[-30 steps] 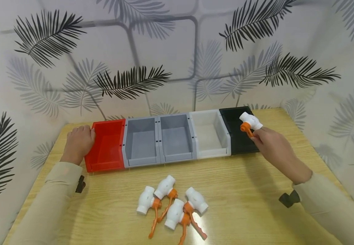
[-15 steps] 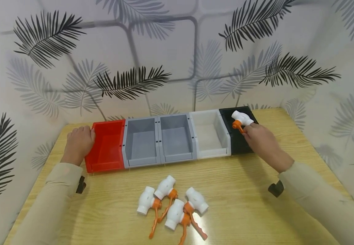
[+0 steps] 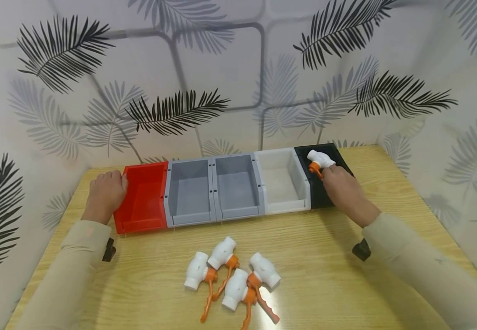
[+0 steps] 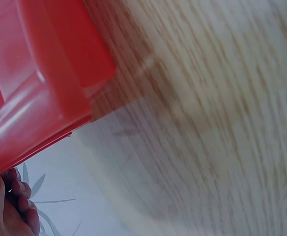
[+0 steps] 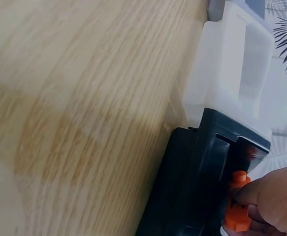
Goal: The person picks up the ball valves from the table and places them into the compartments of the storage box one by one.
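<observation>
In the head view my right hand (image 3: 344,189) pinches the orange handle of a white valve (image 3: 321,159) over the black bin (image 3: 319,187) at the row's right end. The right wrist view shows my thumb and fingers around the orange part (image 5: 238,211) at the black bin's opening (image 5: 209,147); the white body is hidden there. My left hand (image 3: 106,191) grips the outer left edge of the red bin (image 3: 142,223), its thumb at the rim. In the left wrist view, curled fingers (image 4: 24,199) lie against the red wall (image 4: 40,113).
Two grey bins (image 3: 191,217) and a white bin (image 3: 285,206) stand between the red and black ones. Several white valves with orange handles (image 3: 235,288) lie on the wooden table (image 3: 152,275) in front. A patterned wall (image 3: 222,68) rises behind the bins.
My right hand has moved left with its valve, from the black bin's right side to over its middle and back part. The left hand has stayed at the red bin.
</observation>
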Available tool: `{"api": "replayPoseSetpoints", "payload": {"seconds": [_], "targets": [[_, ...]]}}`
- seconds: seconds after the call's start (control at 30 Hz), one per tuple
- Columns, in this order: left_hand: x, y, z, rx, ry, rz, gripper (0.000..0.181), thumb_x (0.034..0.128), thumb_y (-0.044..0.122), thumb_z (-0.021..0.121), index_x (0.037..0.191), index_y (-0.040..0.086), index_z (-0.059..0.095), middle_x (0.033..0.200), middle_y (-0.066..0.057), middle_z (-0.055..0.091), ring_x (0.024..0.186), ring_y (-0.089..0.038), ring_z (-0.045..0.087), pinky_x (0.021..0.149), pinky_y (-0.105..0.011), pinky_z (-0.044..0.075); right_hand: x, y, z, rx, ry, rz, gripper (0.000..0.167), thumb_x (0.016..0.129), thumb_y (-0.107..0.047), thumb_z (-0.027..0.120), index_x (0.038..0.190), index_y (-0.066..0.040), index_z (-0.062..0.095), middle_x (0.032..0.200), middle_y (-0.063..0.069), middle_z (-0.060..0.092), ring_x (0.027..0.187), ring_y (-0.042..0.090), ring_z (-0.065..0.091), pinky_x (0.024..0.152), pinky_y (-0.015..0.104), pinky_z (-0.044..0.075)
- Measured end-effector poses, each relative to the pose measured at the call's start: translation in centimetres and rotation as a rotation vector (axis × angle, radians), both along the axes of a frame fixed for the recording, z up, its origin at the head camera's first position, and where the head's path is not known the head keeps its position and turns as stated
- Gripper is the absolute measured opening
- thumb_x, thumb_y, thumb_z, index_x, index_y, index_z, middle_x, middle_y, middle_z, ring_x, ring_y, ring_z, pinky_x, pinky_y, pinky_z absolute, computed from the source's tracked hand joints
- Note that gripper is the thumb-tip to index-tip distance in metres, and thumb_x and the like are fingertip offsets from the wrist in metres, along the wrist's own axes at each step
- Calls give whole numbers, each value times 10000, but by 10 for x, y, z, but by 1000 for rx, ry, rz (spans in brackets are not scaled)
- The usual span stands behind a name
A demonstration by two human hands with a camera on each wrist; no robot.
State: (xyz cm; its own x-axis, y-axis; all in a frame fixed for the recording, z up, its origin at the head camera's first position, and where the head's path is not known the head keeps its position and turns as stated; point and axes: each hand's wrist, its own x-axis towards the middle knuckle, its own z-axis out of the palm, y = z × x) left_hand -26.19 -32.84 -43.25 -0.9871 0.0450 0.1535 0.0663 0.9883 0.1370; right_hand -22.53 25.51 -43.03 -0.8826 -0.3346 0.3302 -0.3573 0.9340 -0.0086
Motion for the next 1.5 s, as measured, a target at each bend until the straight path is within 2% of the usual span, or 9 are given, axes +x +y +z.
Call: {"api": "replayPoseSetpoints", "payload": {"seconds": [0.1, 0.33, 0.83, 1.1, 1.3, 1.5], "targets": [[0, 0, 0, -3, 6, -2, 355, 989, 240, 290, 885, -51, 463, 839, -244, 520, 803, -434, 461, 658, -507, 345, -4, -2, -3, -3, -33, -19, 94, 872, -18, 591, 836, 58, 551, 792, 177, 540, 726, 329, 549, 596, 454, 468], [0, 1, 1, -2, 0, 2, 354, 990, 240, 286, 877, -46, 461, 843, -245, 518, 814, -439, 460, 675, -518, 344, -12, -3, -11, 35, -36, -30, 34, 843, 57, 565, 835, 75, 538, 797, 202, 541, 736, 355, 557, 592, 474, 475], [1, 1, 0, -8, 18, -1, 363, 991, 240, 284, 860, -43, 469, 822, -242, 520, 806, -443, 469, 661, -515, 351, -19, -6, -20, -24, -160, -24, 41, 837, 54, 557, 846, 90, 575, 817, 216, 585, 695, 313, 582, 605, 454, 471], [-1, 0, -1, -3, -5, 8, 375, 992, 253, 258, 874, -40, 461, 809, -221, 508, 805, -426, 461, 674, -503, 344, -20, -7, -20, -46, -154, -15, 49, 839, 45, 551, 808, 73, 576, 800, 211, 596, 694, 338, 595, 592, 473, 463], [0, 1, -1, 0, -14, 7, 372, 992, 252, 257, 875, -36, 460, 799, -208, 503, 800, -416, 458, 669, -493, 341, -23, -5, -19, -31, -210, -33, 68, 867, 12, 535, 823, 49, 572, 805, 213, 609, 657, 310, 587, 564, 462, 460], [1, 2, 1, 3, 9, -1, 360, 993, 242, 280, 860, -37, 466, 800, -220, 510, 791, -424, 462, 656, -493, 342, -27, -4, -17, -18, -250, -37, 59, 867, -13, 552, 852, 42, 569, 833, 232, 616, 670, 329, 592, 562, 471, 458]]}}
